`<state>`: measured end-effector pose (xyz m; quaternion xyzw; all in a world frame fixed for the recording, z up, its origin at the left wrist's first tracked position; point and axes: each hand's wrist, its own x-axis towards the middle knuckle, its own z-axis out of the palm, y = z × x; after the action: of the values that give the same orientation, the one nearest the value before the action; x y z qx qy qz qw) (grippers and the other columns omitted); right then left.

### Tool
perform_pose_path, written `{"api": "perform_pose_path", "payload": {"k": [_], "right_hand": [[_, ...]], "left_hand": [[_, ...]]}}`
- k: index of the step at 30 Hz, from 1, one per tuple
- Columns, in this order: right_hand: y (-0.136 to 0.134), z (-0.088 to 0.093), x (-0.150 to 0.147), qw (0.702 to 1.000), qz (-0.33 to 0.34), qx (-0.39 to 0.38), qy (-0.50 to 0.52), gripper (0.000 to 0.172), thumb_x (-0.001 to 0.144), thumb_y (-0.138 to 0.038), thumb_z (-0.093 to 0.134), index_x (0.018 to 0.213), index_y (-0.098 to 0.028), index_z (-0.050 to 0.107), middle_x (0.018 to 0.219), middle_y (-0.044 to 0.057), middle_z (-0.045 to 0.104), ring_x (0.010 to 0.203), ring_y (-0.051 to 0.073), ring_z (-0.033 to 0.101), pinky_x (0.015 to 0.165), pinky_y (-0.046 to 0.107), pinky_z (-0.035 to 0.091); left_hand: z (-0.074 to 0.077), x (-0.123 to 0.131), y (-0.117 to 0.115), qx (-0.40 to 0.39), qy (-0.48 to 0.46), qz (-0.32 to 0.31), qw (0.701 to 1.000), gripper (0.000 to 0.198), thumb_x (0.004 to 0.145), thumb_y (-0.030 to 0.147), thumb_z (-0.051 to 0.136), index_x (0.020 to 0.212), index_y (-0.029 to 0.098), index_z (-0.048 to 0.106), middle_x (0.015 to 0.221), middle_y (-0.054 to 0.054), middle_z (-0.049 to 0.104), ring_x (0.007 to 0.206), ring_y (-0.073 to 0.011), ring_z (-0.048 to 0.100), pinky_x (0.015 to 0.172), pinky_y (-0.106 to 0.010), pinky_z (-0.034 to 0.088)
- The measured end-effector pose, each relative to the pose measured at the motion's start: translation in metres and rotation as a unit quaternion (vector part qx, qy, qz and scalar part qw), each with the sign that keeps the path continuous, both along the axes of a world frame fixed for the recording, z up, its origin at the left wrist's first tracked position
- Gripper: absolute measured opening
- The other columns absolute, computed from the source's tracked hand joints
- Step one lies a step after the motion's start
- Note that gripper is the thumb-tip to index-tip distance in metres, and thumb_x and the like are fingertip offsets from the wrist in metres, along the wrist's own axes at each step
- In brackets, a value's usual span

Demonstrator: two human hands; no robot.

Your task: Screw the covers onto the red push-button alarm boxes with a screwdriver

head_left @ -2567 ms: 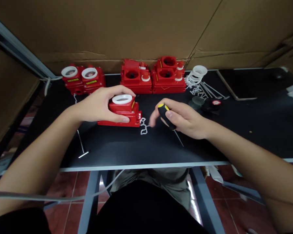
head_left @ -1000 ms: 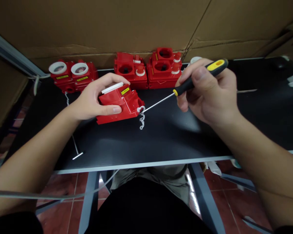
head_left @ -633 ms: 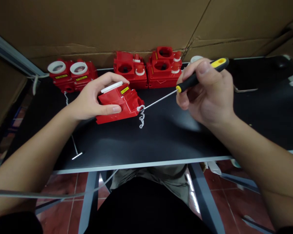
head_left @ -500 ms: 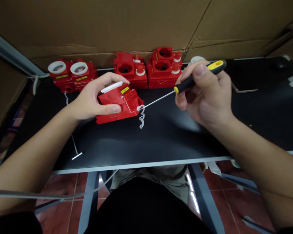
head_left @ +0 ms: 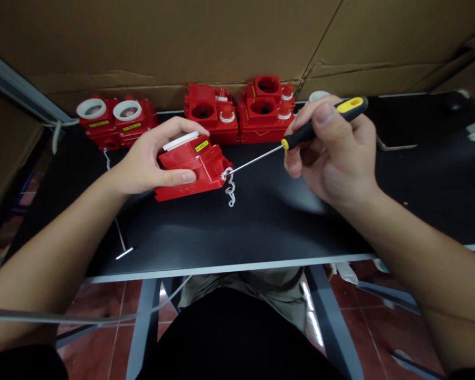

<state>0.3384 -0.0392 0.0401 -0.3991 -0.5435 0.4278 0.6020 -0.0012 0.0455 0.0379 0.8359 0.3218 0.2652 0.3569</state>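
My left hand (head_left: 158, 163) is closed around a red housing (head_left: 206, 169) with a white ring on top and a yellow label, held tilted over the table. A short whitish chain (head_left: 231, 192) hangs from the housing's right end. In my right hand (head_left: 332, 148) is a screwdriver (head_left: 303, 136) with a black and yellow handle, its thin shaft pointing left and down. The shaft's tip touches the spot where the chain meets the housing. Whether it sits in a screw is too small to tell.
Along the back of the black table (head_left: 261, 227) stand two red units with white rings (head_left: 129, 112) and several red housings with round openings (head_left: 263, 108). A metal T-shaped rod (head_left: 124, 253) lies at the front left. A flat dark device (head_left: 396, 126) lies at the right.
Both hands stay almost where they were, the screwdriver tip still against the housing's end. The hanging chain has swung slightly to the right.
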Motion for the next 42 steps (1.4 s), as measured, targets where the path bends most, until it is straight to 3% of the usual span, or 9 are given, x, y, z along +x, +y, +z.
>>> {"api": "perform_pose_path", "payload": {"k": [5, 10, 12, 15, 20, 23, 28, 34, 42], "right_hand": [[0.0, -0.001, 0.009, 0.999, 0.016, 0.019, -0.037, 0.055, 0.098, -0.079, 0.104, 0.093, -0.032, 0.077, 0.095, 0.003, 0.076, 0.059, 0.021, 0.065, 0.057, 0.048, 0.058], [0.006, 0.015, 0.034, 0.984, 0.11, 0.004, -0.138, 0.048, 0.093, -0.069, 0.114, 0.099, -0.03, 0.087, 0.08, 0.002, 0.081, 0.068, 0.025, 0.078, 0.072, 0.048, 0.069], [0.01, 0.02, 0.043, 0.968, 0.147, -0.032, -0.2, 0.05, 0.09, -0.067, 0.117, 0.1, -0.028, 0.087, 0.081, 0.003, 0.084, 0.067, 0.023, 0.078, 0.067, 0.044, 0.065], [0.016, 0.017, 0.047, 0.925, 0.216, -0.091, -0.299, 0.055, 0.095, -0.076, 0.11, 0.103, -0.026, 0.087, 0.078, 0.0, 0.082, 0.056, 0.015, 0.063, 0.054, 0.037, 0.048], [0.02, -0.002, 0.041, 0.885, 0.265, -0.121, -0.363, 0.081, 0.113, -0.101, 0.071, 0.092, -0.025, 0.09, 0.063, -0.003, 0.057, 0.059, 0.014, 0.048, 0.059, 0.037, 0.034], [0.02, -0.004, 0.042, 0.876, 0.251, -0.126, -0.393, 0.08, 0.113, -0.099, 0.072, 0.082, -0.026, 0.085, 0.066, -0.001, 0.061, 0.064, 0.017, 0.053, 0.064, 0.039, 0.037], [0.023, 0.003, 0.047, 0.876, 0.232, -0.073, -0.417, 0.065, 0.109, -0.09, 0.082, 0.092, -0.028, 0.09, 0.086, 0.002, 0.085, 0.078, 0.021, 0.069, 0.075, 0.04, 0.046], [0.022, 0.004, 0.044, 0.881, 0.233, -0.039, -0.41, 0.061, 0.111, -0.086, 0.083, 0.09, -0.029, 0.091, 0.085, 0.003, 0.085, 0.075, 0.022, 0.07, 0.076, 0.044, 0.048], [0.024, -0.008, 0.046, 0.878, 0.147, 0.16, -0.426, 0.013, 0.106, -0.034, 0.088, 0.098, -0.032, 0.078, 0.106, 0.003, 0.089, 0.095, 0.027, 0.082, 0.09, 0.046, 0.063]], "left_hand": [[0.002, 0.0, 0.0, -0.003, 0.008, -0.003, 1.0, 0.087, 0.088, 0.077, 0.105, 0.153, 0.023, 0.081, 0.151, -0.013, 0.091, 0.125, -0.0351, 0.086, 0.111, -0.048, 0.073], [0.006, -0.001, 0.001, -0.011, 0.03, 0.018, 0.999, 0.086, 0.085, 0.075, 0.107, 0.15, 0.025, 0.081, 0.152, -0.011, 0.09, 0.126, -0.0348, 0.083, 0.121, -0.052, 0.071], [0.008, -0.003, 0.002, 0.013, 0.066, 0.034, 0.997, 0.085, 0.085, 0.079, 0.104, 0.148, 0.026, 0.082, 0.149, -0.009, 0.09, 0.126, -0.0347, 0.083, 0.121, -0.05, 0.069], [0.01, -0.006, 0.003, 0.046, 0.102, 0.049, 0.992, 0.085, 0.088, 0.084, 0.099, 0.147, 0.025, 0.082, 0.147, -0.008, 0.091, 0.126, -0.0345, 0.083, 0.118, -0.047, 0.067], [0.014, -0.008, 0.003, 0.053, 0.126, 0.041, 0.99, 0.089, 0.089, 0.088, 0.096, 0.151, 0.025, 0.081, 0.15, -0.008, 0.09, 0.128, -0.0348, 0.082, 0.118, -0.046, 0.066], [0.016, -0.007, 0.002, 0.059, 0.14, 0.036, 0.988, 0.087, 0.091, 0.085, 0.095, 0.151, 0.024, 0.082, 0.148, -0.008, 0.091, 0.127, -0.0352, 0.082, 0.118, -0.046, 0.067], [0.014, -0.007, 0.001, 0.066, 0.13, 0.021, 0.989, 0.085, 0.089, 0.088, 0.097, 0.148, 0.029, 0.083, 0.146, -0.005, 0.092, 0.124, -0.0351, 0.084, 0.117, -0.048, 0.07], [0.012, -0.009, 0.002, 0.052, 0.124, 0.037, 0.99, 0.087, 0.086, 0.092, 0.098, 0.145, 0.029, 0.086, 0.142, -0.005, 0.092, 0.126, -0.0385, 0.085, 0.12, -0.054, 0.069], [0.017, -0.008, -0.001, -0.018, 0.092, 0.051, 0.994, 0.082, 0.084, 0.081, 0.102, 0.144, 0.029, 0.085, 0.151, -0.007, 0.09, 0.136, -0.0426, 0.084, 0.127, -0.057, 0.07]]}}
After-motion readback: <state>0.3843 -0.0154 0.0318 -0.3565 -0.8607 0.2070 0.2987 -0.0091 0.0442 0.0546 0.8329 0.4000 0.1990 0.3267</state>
